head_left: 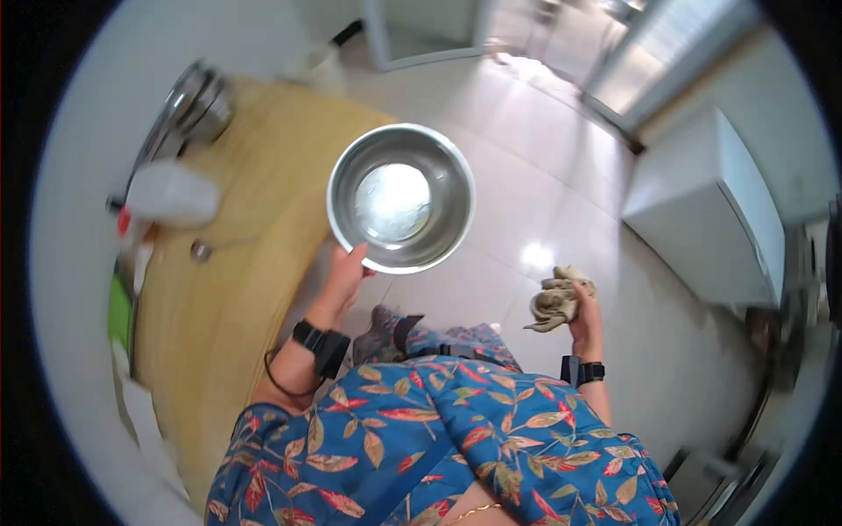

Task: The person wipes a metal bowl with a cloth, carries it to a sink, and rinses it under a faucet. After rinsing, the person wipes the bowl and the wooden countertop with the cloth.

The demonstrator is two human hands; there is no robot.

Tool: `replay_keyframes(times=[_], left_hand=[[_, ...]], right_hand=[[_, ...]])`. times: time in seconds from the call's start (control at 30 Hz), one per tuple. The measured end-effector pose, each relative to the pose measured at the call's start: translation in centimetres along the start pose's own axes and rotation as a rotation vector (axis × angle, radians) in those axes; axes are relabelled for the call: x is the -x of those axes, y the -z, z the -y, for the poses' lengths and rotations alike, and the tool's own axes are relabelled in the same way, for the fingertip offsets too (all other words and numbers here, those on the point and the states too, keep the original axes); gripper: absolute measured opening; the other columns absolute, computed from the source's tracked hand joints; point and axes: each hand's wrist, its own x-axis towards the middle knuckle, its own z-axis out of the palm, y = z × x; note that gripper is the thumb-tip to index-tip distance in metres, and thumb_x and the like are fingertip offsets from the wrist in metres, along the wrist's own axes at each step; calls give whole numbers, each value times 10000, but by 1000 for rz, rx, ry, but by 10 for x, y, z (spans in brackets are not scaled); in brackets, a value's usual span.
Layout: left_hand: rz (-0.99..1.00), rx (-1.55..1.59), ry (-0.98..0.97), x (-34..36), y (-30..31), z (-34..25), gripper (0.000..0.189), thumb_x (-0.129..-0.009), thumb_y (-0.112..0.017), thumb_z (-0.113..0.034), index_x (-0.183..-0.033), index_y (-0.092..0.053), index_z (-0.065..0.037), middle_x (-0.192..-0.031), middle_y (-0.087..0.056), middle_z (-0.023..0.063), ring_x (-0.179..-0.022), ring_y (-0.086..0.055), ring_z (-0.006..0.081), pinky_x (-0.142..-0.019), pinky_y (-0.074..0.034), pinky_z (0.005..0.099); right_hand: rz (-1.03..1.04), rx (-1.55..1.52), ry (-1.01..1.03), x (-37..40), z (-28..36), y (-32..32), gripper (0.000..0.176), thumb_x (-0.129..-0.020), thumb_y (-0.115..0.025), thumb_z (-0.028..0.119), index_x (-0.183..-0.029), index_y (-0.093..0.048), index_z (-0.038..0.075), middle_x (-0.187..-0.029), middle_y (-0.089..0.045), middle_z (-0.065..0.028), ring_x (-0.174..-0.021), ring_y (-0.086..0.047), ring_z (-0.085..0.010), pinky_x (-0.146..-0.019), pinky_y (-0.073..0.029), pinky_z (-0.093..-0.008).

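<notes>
My left hand grips the near rim of a round stainless steel bowl. The bowl is held out in front of me, partly past the edge of the wooden table, and its shiny inside faces up. Bright light reflects off its bottom. In my right hand, a crumpled beige-brown cloth is bunched up, well apart from the bowl and above the tiled floor.
On my left is a wooden table with a ladle, a whitish plastic container and metal pots. A white cabinet-like appliance stands at the right, and a doorway lies ahead. Tiled floor stretches between.
</notes>
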Motion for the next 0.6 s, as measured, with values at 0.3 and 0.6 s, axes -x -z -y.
replay_keyframes(times=[0.3,0.6], left_hand=[[276,-103,129,-77,-221,41,419,-889,-471,-82,-1274,-349,-193,-1091,-523,20,-786,-540,120,-589,-471,261],[788,-393,196,-197,-388,44,469,-874,-447,-58,-1304,-317,-194,-1121,-513,51,-811,-554,135,-612,-488,276]], right_hand=[[-448,-214,126,6,-38,222,502,-772,-492,-91,-1266,-463,0,-1143,-572,-142,-1052,-597,-273,-893,-513,-378],[-970,-436,465,45,-60,239,361,-880,-567,16,-1233,-501,-22,-1189,-573,-128,-1068,-588,-249,-924,-481,-371]])
